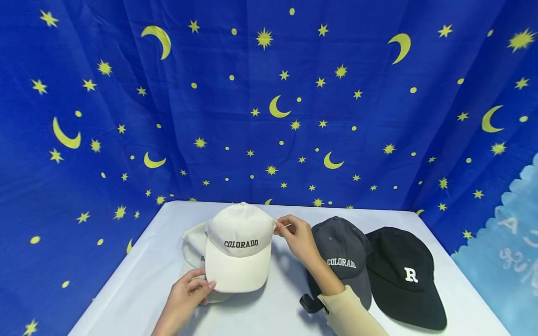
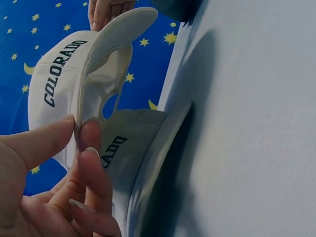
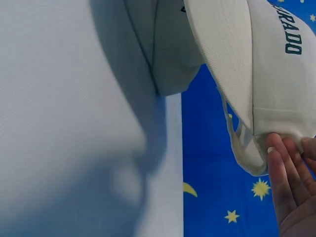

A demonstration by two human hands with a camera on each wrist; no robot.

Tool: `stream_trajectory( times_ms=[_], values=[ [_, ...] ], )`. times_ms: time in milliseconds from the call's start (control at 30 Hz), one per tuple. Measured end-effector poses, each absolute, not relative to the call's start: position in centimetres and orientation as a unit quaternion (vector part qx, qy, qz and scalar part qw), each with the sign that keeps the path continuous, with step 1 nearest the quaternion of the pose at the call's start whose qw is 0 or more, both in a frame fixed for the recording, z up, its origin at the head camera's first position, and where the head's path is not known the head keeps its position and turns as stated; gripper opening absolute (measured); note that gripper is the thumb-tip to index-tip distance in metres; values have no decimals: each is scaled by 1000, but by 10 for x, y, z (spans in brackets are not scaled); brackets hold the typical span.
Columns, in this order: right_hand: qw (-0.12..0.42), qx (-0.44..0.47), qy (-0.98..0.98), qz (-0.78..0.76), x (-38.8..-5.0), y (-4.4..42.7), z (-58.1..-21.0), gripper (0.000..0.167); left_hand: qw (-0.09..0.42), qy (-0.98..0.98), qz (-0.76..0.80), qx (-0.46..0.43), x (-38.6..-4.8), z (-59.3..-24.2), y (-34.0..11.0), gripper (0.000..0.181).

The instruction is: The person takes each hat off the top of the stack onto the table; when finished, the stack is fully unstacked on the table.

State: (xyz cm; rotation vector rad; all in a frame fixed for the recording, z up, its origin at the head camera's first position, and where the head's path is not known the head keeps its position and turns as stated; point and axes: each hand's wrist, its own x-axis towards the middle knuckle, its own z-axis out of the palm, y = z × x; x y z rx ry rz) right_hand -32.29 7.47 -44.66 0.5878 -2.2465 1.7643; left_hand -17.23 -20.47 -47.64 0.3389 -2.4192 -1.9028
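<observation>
A white baseball cap (image 1: 241, 228) lettered COLORADO is held up off the table between both hands. My left hand (image 1: 187, 294) pinches the edge of its brim, thumb on top and fingers beneath, as the left wrist view shows. With thumb and fingers, my right hand (image 1: 297, 235) pinches the cap's side edge near the back. Behind and below it, a second white cap (image 2: 131, 133) with similar lettering lies on the table, partly hidden by the held one. In the right wrist view, the underside of the held cap's brim (image 3: 222, 54) faces the table.
A dark grey COLORADO cap (image 1: 336, 247) lies to the right, partly behind my right forearm. Beside it is a black cap (image 1: 399, 275) with a white R. The white table (image 1: 138, 275) ends against a blue curtain (image 1: 235, 116) with stars and moons.
</observation>
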Motion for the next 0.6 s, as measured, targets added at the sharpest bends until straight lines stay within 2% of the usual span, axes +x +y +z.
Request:
stream_trajectory(
  times_ms=[433, 600],
  values=[
    [129, 183, -788, 574, -326, 96, -456, 9, -9, -807, -585, 86, -178, -478, -189, 49],
    [134, 170, -795, 566, -324, 103, -456, 7, -13, -820, -567, 75, -182, -477, -185, 56]
  ],
)
